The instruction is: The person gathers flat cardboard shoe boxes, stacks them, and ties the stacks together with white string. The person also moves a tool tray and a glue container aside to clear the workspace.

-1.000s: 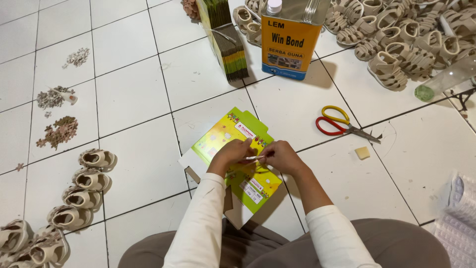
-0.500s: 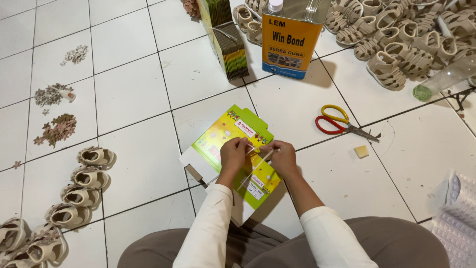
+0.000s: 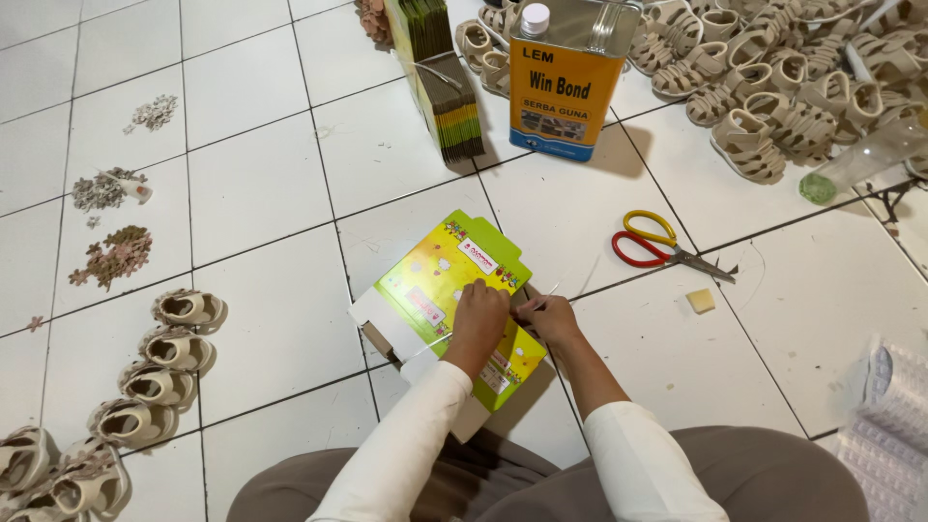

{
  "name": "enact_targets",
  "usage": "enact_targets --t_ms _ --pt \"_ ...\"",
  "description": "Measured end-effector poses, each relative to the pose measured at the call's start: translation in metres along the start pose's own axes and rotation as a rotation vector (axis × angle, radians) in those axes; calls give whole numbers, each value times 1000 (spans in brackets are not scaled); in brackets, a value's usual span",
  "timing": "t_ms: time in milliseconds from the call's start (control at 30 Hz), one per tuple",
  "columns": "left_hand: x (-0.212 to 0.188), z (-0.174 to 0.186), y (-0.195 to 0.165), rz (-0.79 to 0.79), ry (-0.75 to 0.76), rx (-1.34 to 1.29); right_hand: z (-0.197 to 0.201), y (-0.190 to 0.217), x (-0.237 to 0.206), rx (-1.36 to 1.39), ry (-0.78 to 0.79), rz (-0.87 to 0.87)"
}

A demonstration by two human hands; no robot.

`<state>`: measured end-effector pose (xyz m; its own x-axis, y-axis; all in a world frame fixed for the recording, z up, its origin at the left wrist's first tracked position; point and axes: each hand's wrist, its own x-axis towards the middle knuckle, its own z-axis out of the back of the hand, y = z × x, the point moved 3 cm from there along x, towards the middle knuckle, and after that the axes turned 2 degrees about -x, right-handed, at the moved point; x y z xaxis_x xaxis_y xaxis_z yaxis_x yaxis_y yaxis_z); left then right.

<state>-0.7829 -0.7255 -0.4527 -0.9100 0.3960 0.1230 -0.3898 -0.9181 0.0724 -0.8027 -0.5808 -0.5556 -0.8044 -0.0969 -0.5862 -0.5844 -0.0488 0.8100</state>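
A flat yellow-green printed cardboard box [image 3: 440, 275] lies on the white tiled floor in front of me, white flaps showing at its left edge. My left hand [image 3: 479, 314] is closed and presses on the box's near half. Beside it my right hand [image 3: 547, 317] pinches a thin pale strand or strip that runs out to the upper right over the box's edge. Both hands almost touch. White sleeves cover my forearms.
Red-and-yellow scissors [image 3: 657, 246] and a small yellow block [image 3: 700, 301] lie to the right. A large orange glue can [image 3: 565, 77] and a stack of folded boxes [image 3: 440, 82] stand behind. Beige small sandals [image 3: 783, 87] are heaped top right; more sandals [image 3: 155, 372] line the left, near small decoration piles [image 3: 116, 256].
The view has shifted slightly. My hands have stayed together on the box, drifting toward its right edge, and the thin strand now runs out to the upper right.
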Motion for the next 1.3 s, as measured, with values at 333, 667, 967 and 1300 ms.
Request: enact_targets --t_ms 333,667,967,1300 --pt "-28 4 24 124 -311 -656 -5 11 -23 -30 -15 -18" --pt "-28 7 19 208 -319 -661 27 69 -60 -908 -813 922" --pt "-29 5 21 194 -338 -679 -3 17 -18 -395 169 353" --pt "-21 -10 27 232 -324 -741 3 -22 7 77 219 -71"
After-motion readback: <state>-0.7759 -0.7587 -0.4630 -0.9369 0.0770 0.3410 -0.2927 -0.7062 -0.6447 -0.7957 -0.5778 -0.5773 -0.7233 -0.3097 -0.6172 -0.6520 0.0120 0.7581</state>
